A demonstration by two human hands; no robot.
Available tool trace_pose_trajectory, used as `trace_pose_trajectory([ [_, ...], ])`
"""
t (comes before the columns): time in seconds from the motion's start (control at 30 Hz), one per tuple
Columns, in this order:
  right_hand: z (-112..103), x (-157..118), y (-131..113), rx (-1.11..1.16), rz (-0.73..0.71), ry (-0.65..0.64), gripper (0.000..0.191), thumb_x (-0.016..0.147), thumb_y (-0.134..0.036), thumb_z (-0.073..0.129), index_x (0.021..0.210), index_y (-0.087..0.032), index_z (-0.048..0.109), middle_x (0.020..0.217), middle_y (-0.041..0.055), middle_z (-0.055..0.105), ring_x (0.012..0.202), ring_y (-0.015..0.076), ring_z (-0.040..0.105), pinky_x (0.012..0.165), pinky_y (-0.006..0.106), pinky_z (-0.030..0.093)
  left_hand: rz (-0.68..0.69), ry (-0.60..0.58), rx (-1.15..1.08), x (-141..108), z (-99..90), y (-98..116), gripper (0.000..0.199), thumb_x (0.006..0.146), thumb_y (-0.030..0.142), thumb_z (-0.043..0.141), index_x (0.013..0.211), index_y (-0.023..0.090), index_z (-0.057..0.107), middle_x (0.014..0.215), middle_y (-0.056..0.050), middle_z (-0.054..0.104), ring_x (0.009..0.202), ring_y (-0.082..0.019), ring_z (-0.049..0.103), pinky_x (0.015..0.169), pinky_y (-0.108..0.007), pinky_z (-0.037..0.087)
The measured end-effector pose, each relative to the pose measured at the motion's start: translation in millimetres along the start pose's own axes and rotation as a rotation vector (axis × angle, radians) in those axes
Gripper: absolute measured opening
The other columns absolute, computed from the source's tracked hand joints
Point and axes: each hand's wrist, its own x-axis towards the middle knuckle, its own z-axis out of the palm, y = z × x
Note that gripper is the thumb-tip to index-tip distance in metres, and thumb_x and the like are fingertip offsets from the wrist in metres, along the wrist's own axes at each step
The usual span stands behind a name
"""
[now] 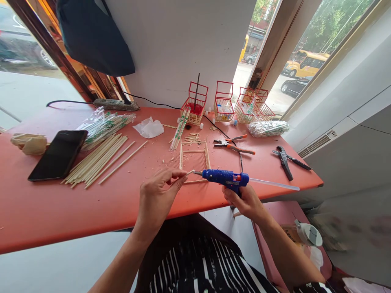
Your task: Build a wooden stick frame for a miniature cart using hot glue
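My right hand [242, 201] grips a blue hot glue gun [222, 177] by its handle, and a clear glue stick [275, 184] sticks out of its back. Between the thumb and fingers of my left hand [161, 189] is a short wooden stick [190, 172]. Its end meets the glue gun's nozzle, or comes very close to it; I cannot tell which. Just behind the gun, a small frame of wooden sticks [193, 151] stands on the table, partly hidden by my left hand and the gun.
On the red table [122, 211] lie long wooden sticks [97, 162], a phone [58, 154], orange-handled pliers [235, 145] and black pliers [288, 162]. Small stick carts [224, 101] line the wall beside wrapped chopsticks [269, 128]. A power strip [116, 104] sits at the back. The gun's cord [241, 158] runs behind.
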Motion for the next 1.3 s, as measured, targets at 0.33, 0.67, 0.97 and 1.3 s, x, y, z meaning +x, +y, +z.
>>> trace_pose_trajectory([
  [0.33,1.4,0.3,5.0,0.02,0.025,0.027,0.042,0.1,-0.055,0.05,0.077,-0.019,0.05,0.064,-0.0019,0.045,0.058,0.0113,0.04,0.053,0.026,0.033,0.048,-0.008,0.022,-1.7,-0.2,1.4,0.01,0.087,0.032,0.067,0.086,0.026,0.075,0.078,0.003,0.071,0.071,-0.013,0.062,0.069,-0.024,0.048],
  [0.67,1.4,-0.1,4.8,0.046,0.03,0.021,0.042,0.1,-0.056,0.05,0.078,-0.02,0.049,0.063,-0.0027,0.044,0.057,0.0108,0.039,0.052,0.026,0.031,0.043,-0.026,0.033,-2.1,1.7,3.0,0.012,0.087,0.033,0.065,0.086,0.026,0.074,0.081,0.001,0.074,0.07,-0.014,0.062,0.072,-0.026,0.051],
  [0.97,1.9,-1.2,6.5,0.041,0.032,0.028,0.043,0.1,-0.056,0.049,0.078,-0.019,0.049,0.064,-0.0023,0.044,0.057,0.0109,0.039,0.052,0.026,0.031,0.019,-0.002,0.028,-3.4,0.7,4.7,0.011,0.086,0.034,0.067,0.085,0.025,0.074,0.075,0.003,0.069,0.067,-0.013,0.059,0.067,-0.024,0.048],
  [1.3,2.2,-1.9,5.0,0.042,0.045,0.016,0.044,0.099,-0.059,0.049,0.079,-0.02,0.048,0.065,-0.0019,0.044,0.058,0.0117,0.039,0.053,0.027,0.032,-0.005,0.01,0.047,-3.5,0.5,3.7,0.014,0.085,0.037,0.067,0.085,0.026,0.075,0.072,0.003,0.068,0.065,-0.013,0.057,0.066,-0.024,0.047],
])
